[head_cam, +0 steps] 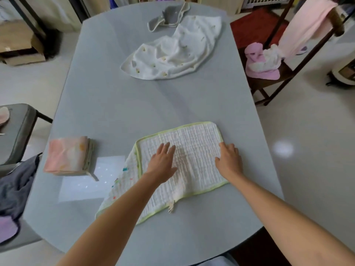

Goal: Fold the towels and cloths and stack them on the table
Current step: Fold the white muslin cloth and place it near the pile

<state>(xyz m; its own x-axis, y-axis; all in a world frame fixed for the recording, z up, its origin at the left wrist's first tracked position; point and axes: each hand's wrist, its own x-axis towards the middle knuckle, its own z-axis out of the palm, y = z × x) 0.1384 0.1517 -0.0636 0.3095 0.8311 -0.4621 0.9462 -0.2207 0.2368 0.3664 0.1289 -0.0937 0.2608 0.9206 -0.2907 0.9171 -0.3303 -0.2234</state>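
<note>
Fingers straight on both: left hand (162,163) and right hand (229,160) pressed flat on the green-edged white cloth (194,150), folded over near the front of the grey tabletop (115,104). Left of it, a stack of folded cloths (67,155), pink on top. Further back, a crumpled white cloth (176,52) and grey cloth (169,16), unfolded.

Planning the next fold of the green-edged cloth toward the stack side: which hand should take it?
Probably the right hand. It rests at the green-edged cloth's right edge, placed to lift it leftward, while the left hand lies flat mid-cloth, anchoring near the fold line.
</note>
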